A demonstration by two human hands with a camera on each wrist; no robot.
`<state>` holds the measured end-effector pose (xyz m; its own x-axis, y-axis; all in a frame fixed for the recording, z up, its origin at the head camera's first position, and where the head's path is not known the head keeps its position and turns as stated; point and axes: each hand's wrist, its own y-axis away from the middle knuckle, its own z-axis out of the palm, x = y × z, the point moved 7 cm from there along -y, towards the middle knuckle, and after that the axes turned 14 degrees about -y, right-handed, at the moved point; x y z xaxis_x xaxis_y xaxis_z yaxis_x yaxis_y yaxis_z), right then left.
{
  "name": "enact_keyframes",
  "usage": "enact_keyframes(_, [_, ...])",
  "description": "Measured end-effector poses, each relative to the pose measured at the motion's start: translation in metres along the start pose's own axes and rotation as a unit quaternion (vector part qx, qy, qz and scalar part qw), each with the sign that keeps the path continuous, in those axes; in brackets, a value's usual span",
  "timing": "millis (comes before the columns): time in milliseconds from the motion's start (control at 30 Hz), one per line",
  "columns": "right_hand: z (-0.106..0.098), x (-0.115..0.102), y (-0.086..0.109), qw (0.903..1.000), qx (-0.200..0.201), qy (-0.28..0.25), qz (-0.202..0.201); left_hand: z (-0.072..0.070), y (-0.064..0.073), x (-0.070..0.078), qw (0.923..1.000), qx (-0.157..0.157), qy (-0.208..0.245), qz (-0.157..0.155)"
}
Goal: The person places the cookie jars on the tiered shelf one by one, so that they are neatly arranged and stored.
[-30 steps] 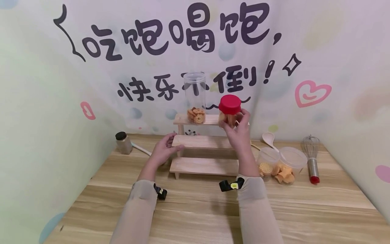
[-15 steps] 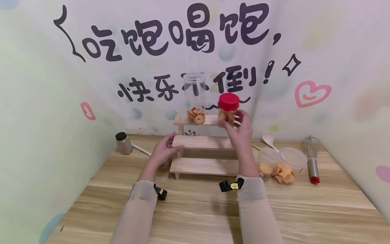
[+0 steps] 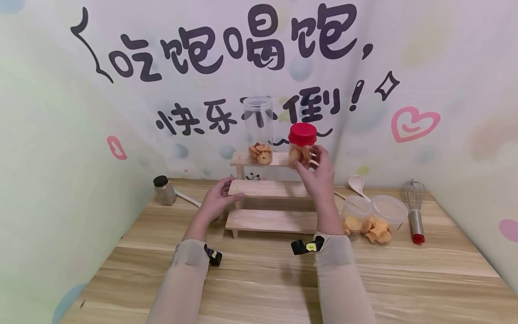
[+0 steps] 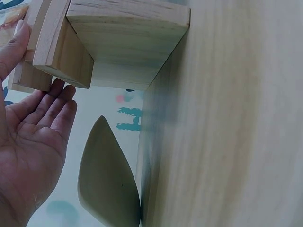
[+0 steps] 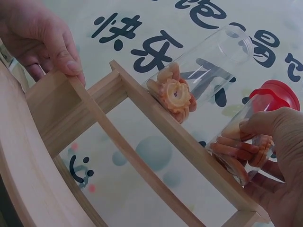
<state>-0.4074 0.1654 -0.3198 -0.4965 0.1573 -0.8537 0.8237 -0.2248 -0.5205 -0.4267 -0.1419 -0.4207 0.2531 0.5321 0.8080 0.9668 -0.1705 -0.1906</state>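
Note:
A three-tier wooden rack (image 3: pixel 275 219) stands on the table. On its top tier, at the left, is a tall clear lidless jar (image 3: pixel 259 130) with ring-shaped biscuits in the bottom. To its right my right hand (image 3: pixel 319 177) grips a shorter clear jar (image 5: pixel 241 142) of biscuits with a red lid (image 3: pixel 302 134). That jar's base is at the top tier in the right wrist view. My left hand (image 3: pixel 217 198) holds the left end of the middle tier, the thumb (image 5: pixel 71 66) on the board and the fingers (image 4: pixel 57 106) at its end.
Left on the table are a black-capped jar (image 3: pixel 164 191) and a white-handled utensil (image 3: pixel 188 198). At right stand two clear tubs, a small one (image 3: pixel 356 211) and a wider one (image 3: pixel 390 209), with biscuits. A white spoon (image 3: pixel 357 183) and a whisk (image 3: pixel 414 216) lie beside them.
The red-lidded jar has shifted slightly left, its lid a little higher in the head view. My right hand has turned a bit with it. The left hand keeps its place.

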Motion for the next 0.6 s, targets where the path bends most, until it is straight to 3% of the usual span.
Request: enact_keyframes(600, [-0.0006, 0.0016, -0.0004, 0.9997, -0.002, 0.021, -0.008, 0.0008, -0.0003, 0.0005, 1.0000, -0.005, 0.003, -0.004])
